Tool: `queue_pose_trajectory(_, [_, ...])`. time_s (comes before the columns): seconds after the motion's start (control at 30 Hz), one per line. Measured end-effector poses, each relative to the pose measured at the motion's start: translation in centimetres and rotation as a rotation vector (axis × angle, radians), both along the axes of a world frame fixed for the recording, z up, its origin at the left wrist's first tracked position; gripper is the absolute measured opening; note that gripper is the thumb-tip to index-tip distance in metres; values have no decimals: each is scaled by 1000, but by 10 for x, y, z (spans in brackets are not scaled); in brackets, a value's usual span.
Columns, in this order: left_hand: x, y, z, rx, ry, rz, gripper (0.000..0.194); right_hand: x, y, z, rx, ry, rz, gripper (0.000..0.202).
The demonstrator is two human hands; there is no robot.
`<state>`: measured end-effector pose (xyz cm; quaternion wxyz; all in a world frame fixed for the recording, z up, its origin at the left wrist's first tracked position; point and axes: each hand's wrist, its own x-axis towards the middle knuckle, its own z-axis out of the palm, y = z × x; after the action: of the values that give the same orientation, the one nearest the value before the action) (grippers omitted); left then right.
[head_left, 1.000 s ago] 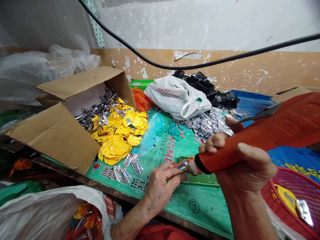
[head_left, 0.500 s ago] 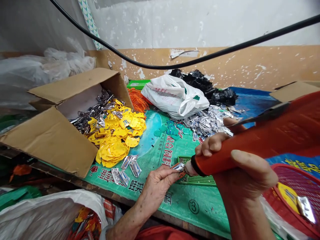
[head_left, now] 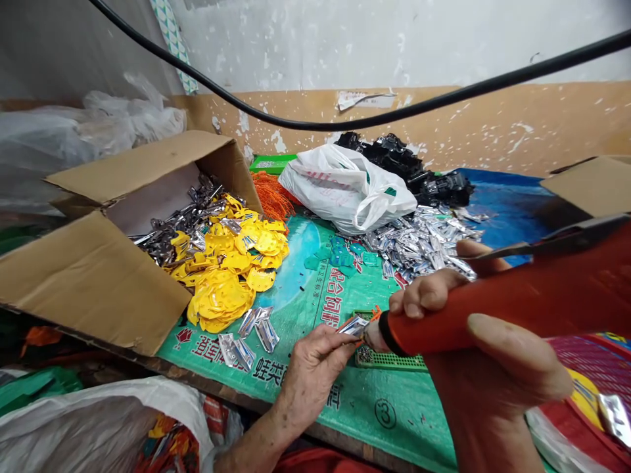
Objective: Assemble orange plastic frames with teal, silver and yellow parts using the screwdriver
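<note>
A small silver metal piece with an orange part under it point(head_left: 353, 326) is pinched between the thumb and fingers of my left hand point(head_left: 311, 368). My right hand point(head_left: 493, 374) is wrapped round a thick red-orange electric screwdriver point(head_left: 552, 295). Its tip meets the end of the silver piece, though the exact contact is too small to make out. Just beyond and below them lies a green perforated tray point(head_left: 401, 361) holding tiny screws, partly hidden by the tool and my fingers. Several loose silver pieces point(head_left: 237, 353) rest on the table left of my left hand.
Yellow plastic parts point(head_left: 221, 299) spill from a cardboard box point(head_left: 123, 282) at left. A white plastic bag point(head_left: 340, 187), a silver heap point(head_left: 419, 243) and black parts point(head_left: 444, 190) stand behind. A red basket point(head_left: 576, 427) is at lower right. A black cable point(head_left: 296, 123) hangs across.
The screwdriver and my right hand have shifted slightly right and down in the view. My left hand still pinches the silver piece at the tip, and more of its orange part shows.
</note>
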<state>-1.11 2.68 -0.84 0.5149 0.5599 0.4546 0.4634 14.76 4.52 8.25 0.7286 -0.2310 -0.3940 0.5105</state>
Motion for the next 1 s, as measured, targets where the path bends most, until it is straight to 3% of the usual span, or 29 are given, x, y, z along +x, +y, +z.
queue_pose_trajectory(0.43, [-3, -1, 0, 75, 103, 28, 17, 1, -8, -4, 51, 5, 16, 48])
queue_pose_trajectory(0.63, [-3, -4, 1, 203, 233, 34, 16, 2, -10, -2, 49, 32, 79, 35])
queue_pose_trajectory(1.0, [-4, -2, -2, 469, 497, 84, 17, 0, -10, -6, 11, -50, 54, 48])
